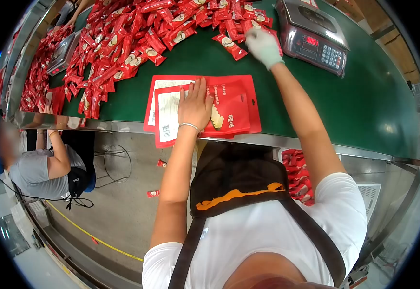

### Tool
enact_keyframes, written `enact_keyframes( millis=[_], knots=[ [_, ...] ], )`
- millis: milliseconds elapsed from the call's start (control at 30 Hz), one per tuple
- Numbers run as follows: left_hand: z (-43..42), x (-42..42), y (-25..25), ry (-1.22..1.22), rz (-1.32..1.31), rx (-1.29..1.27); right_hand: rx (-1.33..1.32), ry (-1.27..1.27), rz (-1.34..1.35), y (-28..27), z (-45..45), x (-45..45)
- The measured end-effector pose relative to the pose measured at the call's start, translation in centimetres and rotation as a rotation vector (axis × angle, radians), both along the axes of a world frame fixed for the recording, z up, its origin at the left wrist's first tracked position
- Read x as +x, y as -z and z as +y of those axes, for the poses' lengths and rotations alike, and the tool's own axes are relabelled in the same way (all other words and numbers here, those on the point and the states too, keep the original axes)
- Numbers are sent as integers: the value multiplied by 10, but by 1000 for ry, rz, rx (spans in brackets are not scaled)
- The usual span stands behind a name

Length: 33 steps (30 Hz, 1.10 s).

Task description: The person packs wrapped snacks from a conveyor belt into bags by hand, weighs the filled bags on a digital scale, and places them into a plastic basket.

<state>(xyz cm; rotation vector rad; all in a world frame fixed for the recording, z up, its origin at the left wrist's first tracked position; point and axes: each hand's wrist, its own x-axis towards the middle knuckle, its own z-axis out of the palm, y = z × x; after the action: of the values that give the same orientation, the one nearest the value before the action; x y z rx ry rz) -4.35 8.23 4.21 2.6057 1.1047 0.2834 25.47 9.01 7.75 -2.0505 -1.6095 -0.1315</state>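
Observation:
My left hand (194, 107), bare with a bracelet at the wrist, lies flat with its fingers stretched on a small stack of flat red pouches (231, 108). The pouches overlap near the table's front edge, with white label panels on their left side. My right hand (264, 47), in a pale glove, is at the right end of a pile of small red snack packets (128, 41). Its fingers are curled downward, and what they hold, if anything, is hidden. One loose packet (230, 46) lies just left of the glove. Another red packet shows partly behind the glove's right side.
A digital scale (313, 41) with a lit red display stands right of my right hand. A second scale (64, 53) is at the far left. A co-worker in a grey shirt (46, 161) is at the left. Red packets (296, 176) fill a container below the table's edge (268, 139).

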Motion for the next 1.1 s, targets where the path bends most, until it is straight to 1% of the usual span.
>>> enact_keyframes(
  millis=[33, 67, 100, 133, 167, 233, 267, 300, 367, 400, 433, 533, 600, 633, 667, 700, 733, 767, 833, 867, 900, 1000, 1067, 1100],
  knots=[
    [2, 0, -1, -2, -15, 19, 203, 244, 74, 0, 18, 8],
    [3, 0, -1, -5, -15, 25, 136, 238, -26, 10, 29, 13],
    [2, -1, -1, -10, -33, 4, 66, 236, -124, 32, 37, 17],
    [3, -2, -2, -14, -55, -17, 45, 191, -182, 59, 43, 35],
    [6, -2, -2, -14, -62, -13, 50, 190, -188, 61, 41, 43],
    [7, -5, 0, -56, -153, -79, 6, 291, -9, 57, 40, 48],
    [7, -5, -3, -65, -190, -117, 50, 307, 69, 31, 28, 25],
    [9, -3, -1, -76, -200, -122, 45, 296, 59, 30, 32, 13],
    [6, -3, 5, -88, -234, -51, 188, 2, 177, 47, 37, -10],
    [3, -5, 7, -86, -223, -61, 0, 42, 60, 66, 46, -14],
    [4, -6, 7, -96, -229, -52, -154, 117, 79, 66, 43, -29],
    [11, -4, 7, -111, -229, -21, -195, 115, 6, 57, 34, -32],
    [9, -4, 10, -116, -222, -7, -181, -12, 4, 55, 15, -20],
    [8, -6, 10, -113, -216, -20, -140, -91, 93, 38, -9, -22],
    [8, -5, 10, -110, -230, -7, -57, -139, 128, 31, -35, -22],
    [8, -4, 8, -114, -248, 11, -2, -127, 141, 14, -68, -32],
    [7, -6, 6, -124, -246, -93, 11, -107, 158, 6, -103, -39],
    [5, -6, 4, -126, -246, -95, -10, -120, 237, 2, -136, -43],
    [1, 1, 0, -150, -18, 55, -130, -120, 290, 9, -189, -52],
    [1, 2, -2, -143, -16, 56, -143, -178, 318, 12, -202, -58],
    [1, 3, -3, -143, -11, 29, -190, -223, 346, 10, -207, -64],
    [0, 1, -7, -109, -5, 0, -67, -389, 293, 25, -175, -76],
    [1, -1, -7, -91, -8, 7, -24, -511, 207, 43, -136, -70],
    [2, -2, -3, -57, 0, 11, -66, -554, 148, 69, -111, -67]
  ],
)
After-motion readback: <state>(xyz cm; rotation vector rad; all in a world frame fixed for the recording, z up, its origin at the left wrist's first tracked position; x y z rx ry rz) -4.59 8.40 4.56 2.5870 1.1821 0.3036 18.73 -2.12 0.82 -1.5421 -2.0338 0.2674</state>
